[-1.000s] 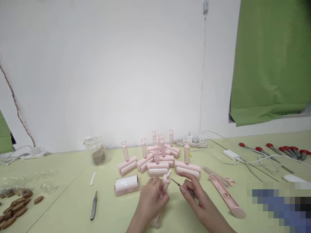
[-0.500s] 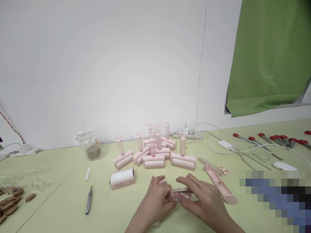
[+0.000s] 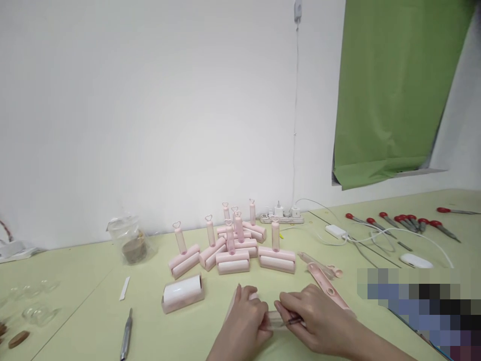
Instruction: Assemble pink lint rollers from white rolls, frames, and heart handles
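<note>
My left hand (image 3: pixel 248 321) is closed around a small translucent tube (image 3: pixel 276 319), which looks like a lint roller handle. My right hand (image 3: pixel 317 316) pinches a thin, dark, pointed piece (image 3: pixel 296 321) at the tube's right end; its exact kind is unclear. Behind my left fingers a pale pink part shows, mostly covered. To the right lie a pink roller shell (image 3: pixel 326 286) with a round hole and a loose clear handle (image 3: pixel 315 264) with a pink end. On the left rests a white adhesive roll (image 3: pixel 184 293) in a pink shell.
Several pink lint rollers (image 3: pixel 233 261) stand with handles upright. A metal craft knife handle (image 3: pixel 127 335), white strip (image 3: pixel 125 288) and plastic bag (image 3: pixel 132 243) lie left. Cables, a white adapter (image 3: pixel 336 231), a power strip (image 3: pixel 281 219) and red-ended tools (image 3: pixel 404 219) are behind and right.
The view has turned slightly right and up. My right hand has closed from spread fingers into a pinch on the dark piece, while my left hand keeps holding the translucent tube.
</note>
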{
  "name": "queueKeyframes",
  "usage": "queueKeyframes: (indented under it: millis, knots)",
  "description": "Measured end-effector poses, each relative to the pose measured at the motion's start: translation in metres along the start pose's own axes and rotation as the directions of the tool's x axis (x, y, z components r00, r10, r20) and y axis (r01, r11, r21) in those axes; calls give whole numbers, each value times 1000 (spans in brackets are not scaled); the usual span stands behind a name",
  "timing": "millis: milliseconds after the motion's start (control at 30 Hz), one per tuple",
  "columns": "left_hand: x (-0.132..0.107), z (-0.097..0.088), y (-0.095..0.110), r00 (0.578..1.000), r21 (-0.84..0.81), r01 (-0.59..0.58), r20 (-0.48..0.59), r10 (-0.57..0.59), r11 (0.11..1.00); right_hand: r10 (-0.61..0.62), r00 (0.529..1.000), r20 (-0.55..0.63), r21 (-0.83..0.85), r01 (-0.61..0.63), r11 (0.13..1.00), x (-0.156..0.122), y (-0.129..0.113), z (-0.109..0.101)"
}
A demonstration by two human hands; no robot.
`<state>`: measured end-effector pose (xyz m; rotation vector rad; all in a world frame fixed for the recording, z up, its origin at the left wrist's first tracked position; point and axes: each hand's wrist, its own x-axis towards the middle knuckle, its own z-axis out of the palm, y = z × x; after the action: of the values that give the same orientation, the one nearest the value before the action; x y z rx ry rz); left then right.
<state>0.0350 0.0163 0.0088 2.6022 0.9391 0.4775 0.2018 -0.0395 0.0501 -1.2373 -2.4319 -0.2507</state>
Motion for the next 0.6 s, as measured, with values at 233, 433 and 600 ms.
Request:
queueKeyframes:
  millis: [233, 433, 600]
  knots:
    - [4, 22, -26, 995, 108, -69, 78, 60, 992, -46, 982, 182, 100, 29, 995, 5, -9, -22]
    - [-12, -13, -29, 993, -76, -33, -114, 24, 997, 198, 953, 231, 188, -243, 952, -14, 19, -33]
    - [-8, -29, -28, 913, -536, 122, -270, -307, 835, 665, 728, 169, -113, -656, 747, -21, 100, -37]
